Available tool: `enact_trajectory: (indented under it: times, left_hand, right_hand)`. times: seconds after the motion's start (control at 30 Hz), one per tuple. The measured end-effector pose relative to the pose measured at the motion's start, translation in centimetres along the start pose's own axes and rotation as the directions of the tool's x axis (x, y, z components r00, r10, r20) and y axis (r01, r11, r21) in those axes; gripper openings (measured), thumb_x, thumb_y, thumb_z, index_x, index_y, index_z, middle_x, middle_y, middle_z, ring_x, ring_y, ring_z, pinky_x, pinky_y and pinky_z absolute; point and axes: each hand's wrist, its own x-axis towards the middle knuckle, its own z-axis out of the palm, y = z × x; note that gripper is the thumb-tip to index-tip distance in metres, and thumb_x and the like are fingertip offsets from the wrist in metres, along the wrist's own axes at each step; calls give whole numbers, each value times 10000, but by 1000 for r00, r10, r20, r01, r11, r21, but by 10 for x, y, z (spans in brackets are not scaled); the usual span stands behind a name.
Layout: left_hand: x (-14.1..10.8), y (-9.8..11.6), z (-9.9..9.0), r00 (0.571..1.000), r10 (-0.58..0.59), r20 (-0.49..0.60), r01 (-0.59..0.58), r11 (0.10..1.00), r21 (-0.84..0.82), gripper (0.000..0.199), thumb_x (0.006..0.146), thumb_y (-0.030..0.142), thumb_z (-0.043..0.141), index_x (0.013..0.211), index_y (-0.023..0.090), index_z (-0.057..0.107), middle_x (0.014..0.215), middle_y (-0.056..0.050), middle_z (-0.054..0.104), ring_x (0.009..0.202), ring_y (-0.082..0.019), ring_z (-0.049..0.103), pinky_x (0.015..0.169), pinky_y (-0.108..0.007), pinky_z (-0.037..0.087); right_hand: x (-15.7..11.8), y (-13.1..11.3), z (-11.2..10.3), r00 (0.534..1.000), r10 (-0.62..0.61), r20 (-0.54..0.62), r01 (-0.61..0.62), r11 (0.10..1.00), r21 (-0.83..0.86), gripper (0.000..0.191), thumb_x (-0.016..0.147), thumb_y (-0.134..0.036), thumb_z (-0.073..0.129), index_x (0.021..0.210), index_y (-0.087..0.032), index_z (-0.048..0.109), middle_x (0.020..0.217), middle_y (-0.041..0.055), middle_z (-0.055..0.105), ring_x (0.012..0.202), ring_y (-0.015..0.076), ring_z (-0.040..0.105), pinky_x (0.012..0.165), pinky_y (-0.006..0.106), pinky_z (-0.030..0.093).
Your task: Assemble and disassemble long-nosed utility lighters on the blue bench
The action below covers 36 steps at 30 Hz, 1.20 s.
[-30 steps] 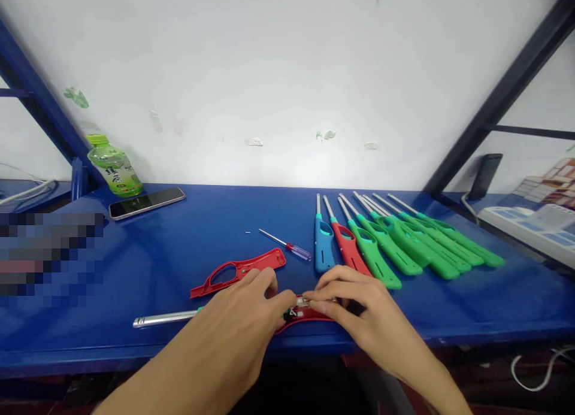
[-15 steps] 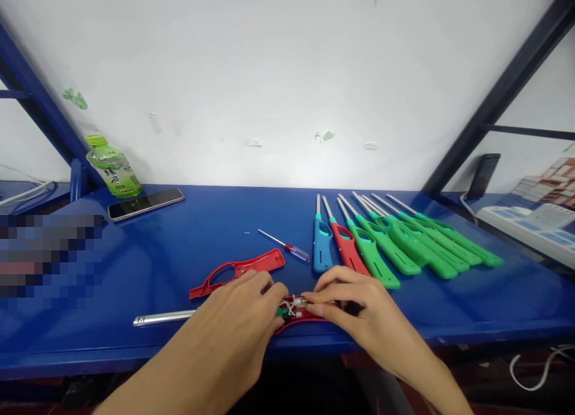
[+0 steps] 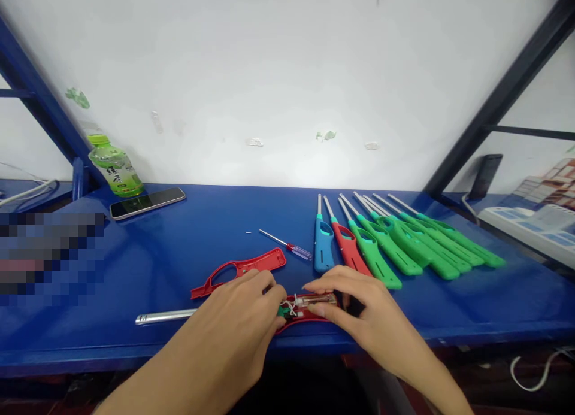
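At the worktop's (image 3: 215, 217) near edge, the open red lighter body (image 3: 309, 315) lay between the person's hands, its inner parts exposed. The left hand (image 3: 242, 325) was closed over its front end, although the palm hid most of that grip. The right hand (image 3: 359, 301) arched over the rear, thumb and forefinger parted about a clear inner part (image 3: 314, 299), the thumb apparently touching it.

The likeliest trouble was with the white wires (image 3: 290, 307), which looped loosely beside the left fingertips: a careless press could have snagged or pinched them. The clear part might have tipped from its seat had the right thumb pushed unevenly. A slip of the left hand could have swung the metal tube (image 3: 164, 317), which reached out past it, and jolted everything in the shell.

Just beyond lay the loose red half-shell (image 3: 265, 262), then a screwdriver (image 3: 299, 251) and a tiny metallic piece (image 3: 248, 232), small enough to be lost by a brushing sleeve. The worktop was smooth, blue and slightly glossy. Finished-looking lighters (image 3: 408, 241) fanned out on the right; a phone (image 3: 148, 203) and a green bottle (image 3: 117, 172) stood far left. Behind rose a scuffed white wall (image 3: 269, 73) between slanting dark posts (image 3: 498, 91).
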Motion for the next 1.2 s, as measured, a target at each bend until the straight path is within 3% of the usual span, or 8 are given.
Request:
enact_trajectory:
  times: [0.17, 0.33, 0.53, 0.67, 0.73, 0.87, 1.03, 1.2]
  left_hand:
    - [-3, -1, 0, 1000, 20, -19, -20, 1000, 6, 381, 1018, 28, 473, 1140, 233, 770, 1182, -94, 709, 1094, -309, 688, 960, -506, 586]
    - [-6, -2, 2, 998, 23, -66, -22, 1000, 16, 368, 983, 19, 501, 1089, 235, 779, 1132, -88, 706, 994, -268, 710, 868, -393, 584]
    - [-7, -15, 0, 962, 122, -243, -113, 992, 49, 314, 1054, 130, 496, 1047, 252, 785, 1068, -72, 745, 1029, -263, 706, 940, -386, 555]
    - [-9, -46, -14, 926, -42, -376, 41, 999, -10, 363, 1114, 324, 430, 1111, 264, 788, 1095, -76, 754, 984, -283, 715, 876, -427, 564]
    - [-11, -66, -18, 925, -150, -349, 142, 989, -48, 370, 1096, 409, 452, 1200, 274, 781, 1140, -84, 755, 1049, -312, 718, 900, -458, 562]
    - [-11, -92, -13, 931, -236, -278, 224, 972, -74, 428, 1058, 522, 504, 1285, 267, 762, 1244, -92, 743, 1137, -337, 709, 975, -480, 543]
    - [-2, -89, -7, 950, -223, -217, 206, 974, -99, 329, 1018, 458, 596, 1203, 265, 788, 1149, -74, 752, 1021, -282, 730, 887, -390, 561]
    - [-2, -85, -7, 951, -203, -234, 195, 979, -60, 362, 1011, 435, 580, 1221, 233, 795, 1133, -97, 738, 980, -270, 728, 861, -378, 567]
  right_hand:
    - [0, -5, -1, 999, 19, 28, -19, 1000, 5, 38, 1002, -294, 777, 973, -281, 798, 985, -13, 745, 829, 154, 645, 728, 266, 477]
    - [-2, -7, -1, 1000, 3, 22, -2, 1000, -20, 34, 1001, -312, 780, 1029, -300, 797, 1046, -4, 749, 922, 178, 678, 831, 284, 502]
    - [-3, -7, 0, 1000, -3, 15, 3, 999, -36, 146, 971, -321, 816, 1110, -312, 776, 1125, 7, 739, 997, 197, 689, 910, 302, 525]
    - [-3, -8, 1, 999, 8, 35, -6, 999, -44, 173, 950, -324, 836, 1114, -323, 782, 1156, 15, 722, 1034, 214, 690, 957, 322, 526]
    - [-4, -8, 0, 999, 14, 42, -12, 999, -53, 205, 933, -332, 853, 1125, -333, 781, 1191, 15, 714, 1088, 226, 688, 994, 335, 518]
    - [-5, -7, 0, 997, 27, 73, -23, 998, -66, 250, 923, -320, 860, 1151, -366, 770, 1242, -4, 697, 1137, 222, 682, 1034, 345, 506]
    - [-5, -6, 2, 997, 26, 67, -21, 997, -70, 244, 929, -268, 847, 1140, -361, 765, 1221, -6, 701, 1119, 217, 690, 1013, 340, 512]
    - [-5, -7, 4, 998, 30, 63, -25, 996, -80, 241, 935, -270, 841, 1148, -358, 770, 1229, 6, 707, 1131, 232, 690, 1023, 357, 513]
